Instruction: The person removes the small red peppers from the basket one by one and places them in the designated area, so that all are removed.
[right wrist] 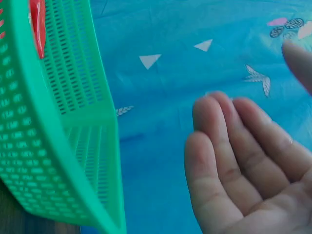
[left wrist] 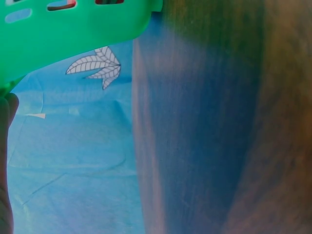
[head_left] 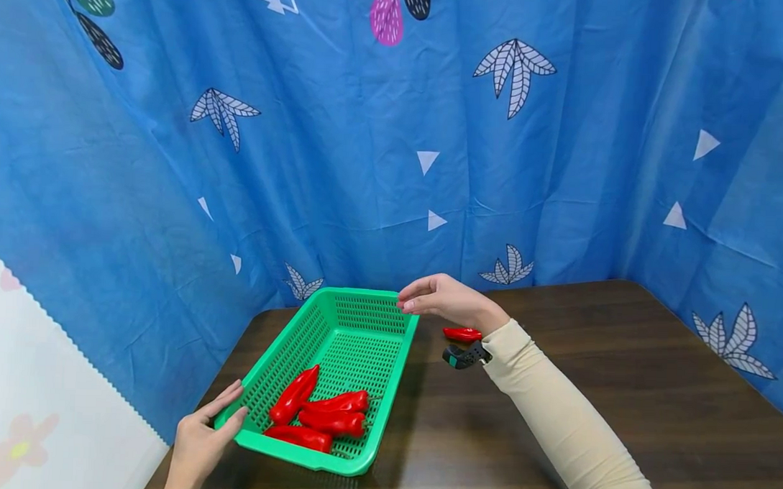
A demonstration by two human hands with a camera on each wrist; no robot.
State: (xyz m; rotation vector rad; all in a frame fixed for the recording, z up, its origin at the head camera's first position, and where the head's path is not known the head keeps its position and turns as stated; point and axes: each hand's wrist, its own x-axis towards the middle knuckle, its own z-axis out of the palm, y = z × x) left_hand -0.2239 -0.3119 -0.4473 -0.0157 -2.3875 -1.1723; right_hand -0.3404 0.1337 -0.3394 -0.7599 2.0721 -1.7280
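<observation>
A green plastic basket (head_left: 393, 388) with slotted walls stands at the left of the table, several red peppers (head_left: 333, 422) lying in its near end. My left hand (head_left: 198, 436) holds the basket's near left corner, thumb and fingers at the rim. The left wrist view shows only a finger edge at the basket's green wall (left wrist: 73, 29). Above the far right corner of the basket is my right hand (head_left: 444, 298), its fingers loosely bent. Nothing lies in the right palm (right wrist: 253, 170); the basket's wall (right wrist: 44, 141) is beside it.
Another red pepper (head_left: 462, 335) lies on the dark wooden table (head_left: 619, 396), behind the right wrist. A black band (head_left: 465, 356) hangs at that wrist. Blue patterned curtain (head_left: 368, 164) closes off the back and sides. A white cloth (head_left: 56, 391) is at the left.
</observation>
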